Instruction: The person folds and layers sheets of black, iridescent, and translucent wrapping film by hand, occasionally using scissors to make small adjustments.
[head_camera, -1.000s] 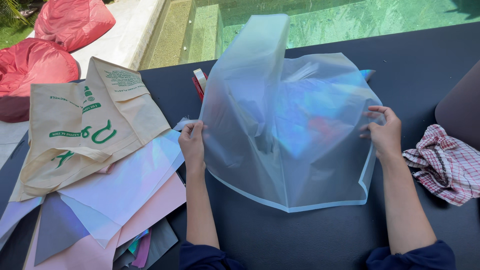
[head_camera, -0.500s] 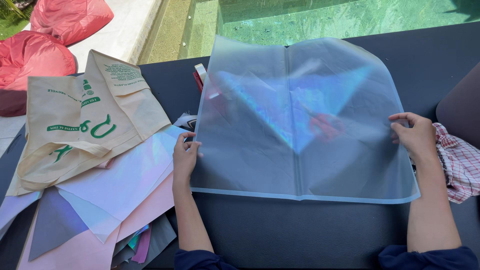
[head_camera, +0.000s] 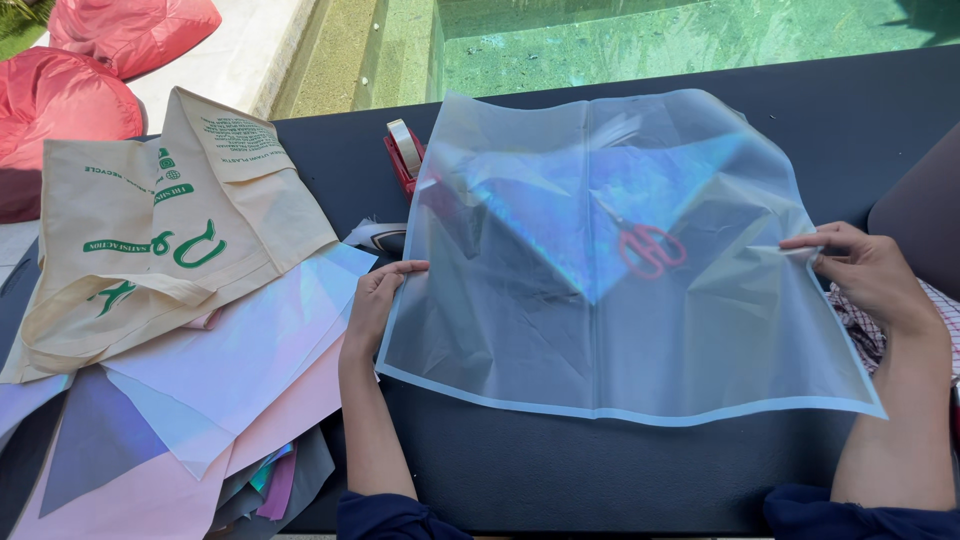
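Hands (head_camera: 380, 300) gripping translucent sheet (head_camera: 620, 300) edges

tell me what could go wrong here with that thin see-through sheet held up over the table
The translucent sheet is held only at its side edges by the left hand and right hand, so a breeze could pull it loose or crease it. The red scissors lie behind it, half veiled; lowering the sheet could snag it on them. The tape dispenser sits right at its upper left corner and could catch the film.
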